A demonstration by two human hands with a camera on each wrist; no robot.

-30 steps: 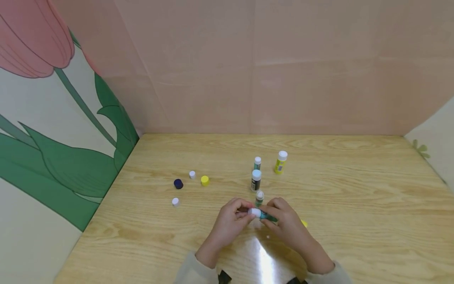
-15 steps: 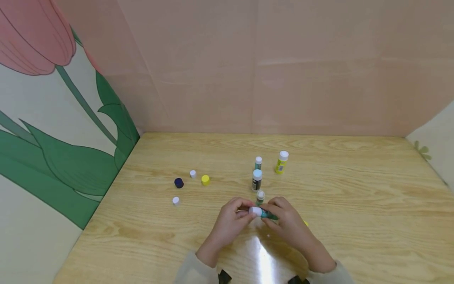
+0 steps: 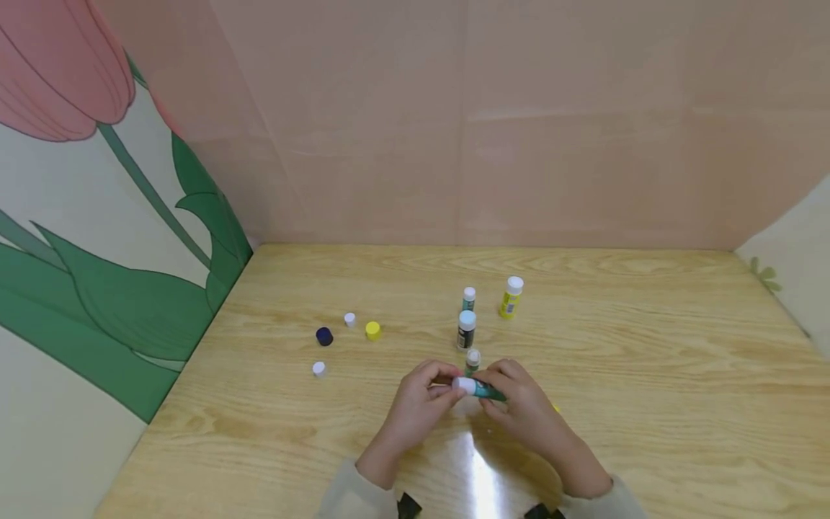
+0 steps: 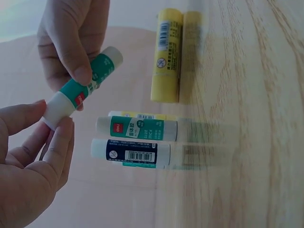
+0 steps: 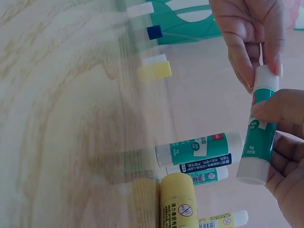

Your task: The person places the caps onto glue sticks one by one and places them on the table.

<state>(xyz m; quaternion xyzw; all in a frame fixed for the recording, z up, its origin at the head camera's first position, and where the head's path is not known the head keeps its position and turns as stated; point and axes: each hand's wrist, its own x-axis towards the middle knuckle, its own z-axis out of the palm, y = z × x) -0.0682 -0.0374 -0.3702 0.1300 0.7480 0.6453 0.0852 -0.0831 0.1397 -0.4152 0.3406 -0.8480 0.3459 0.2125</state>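
Both hands hold one green glue stick (image 3: 491, 391) in the air above the near part of the table. With thumb and fingertips, the left hand (image 3: 418, 407) pinches its white cap end (image 4: 58, 110). The right hand (image 3: 528, 411) grips the green body (image 5: 262, 135), thumb on the label. Just beyond the hands, another green glue stick (image 3: 472, 361) stands upright without the tall white cap. Behind it are a navy glue stick (image 3: 466, 333) and a smaller green one (image 3: 469, 298). A yellow glue stick (image 5: 178, 202) stands near the right hand, mostly hidden by it in the head view.
A yellow glue stick with a white top (image 3: 511, 300) stands farther back. Loose caps lie on the left: a navy cap (image 3: 324, 336), a yellow cap (image 3: 372, 330) and two white caps, one farther back (image 3: 350, 319) and one nearer (image 3: 318, 369). A wall rises behind the wooden table (image 3: 648, 346).
The right fingers have shifted slightly along the held glue stick, so a little more of its green body shows. The left hand stays on the white end; the other items stay put.
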